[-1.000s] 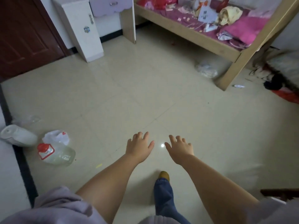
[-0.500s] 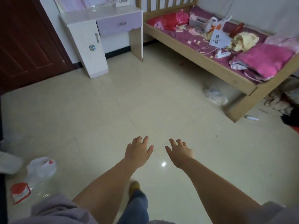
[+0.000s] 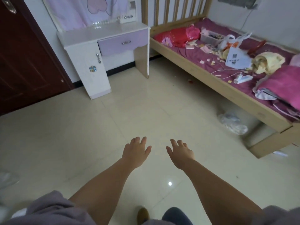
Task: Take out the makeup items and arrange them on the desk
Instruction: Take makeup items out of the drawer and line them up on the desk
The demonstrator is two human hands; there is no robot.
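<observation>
The desk point(image 3: 103, 32) stands far and to the left of both hands, against the far wall beside the bed point(image 3: 211, 73). Its top runs left to right, with a lilac drawer point(image 3: 123, 43) below it and a cupboard door point(image 3: 90, 69) on the left. No makeup items can be made out from here; they may be in the drawer, the cupboard or the clutter on the bed, but I cannot tell.

The left hand point(image 3: 135, 153) and right hand point(image 3: 181, 154) hover side by side over the floor point(image 3: 81, 135), palms down, fingers spread and relaxed, holding nothing. The left hand lies slightly nearer the desk, though both are well apart from it, so the coming move looks like a walk forward and left before any reach.

Against the earlier frames, the view has lifted: the desk and bed sit lower and larger in the picture, and the jug and bag once at the near left are gone from sight. The hands keep their pose.
</observation>
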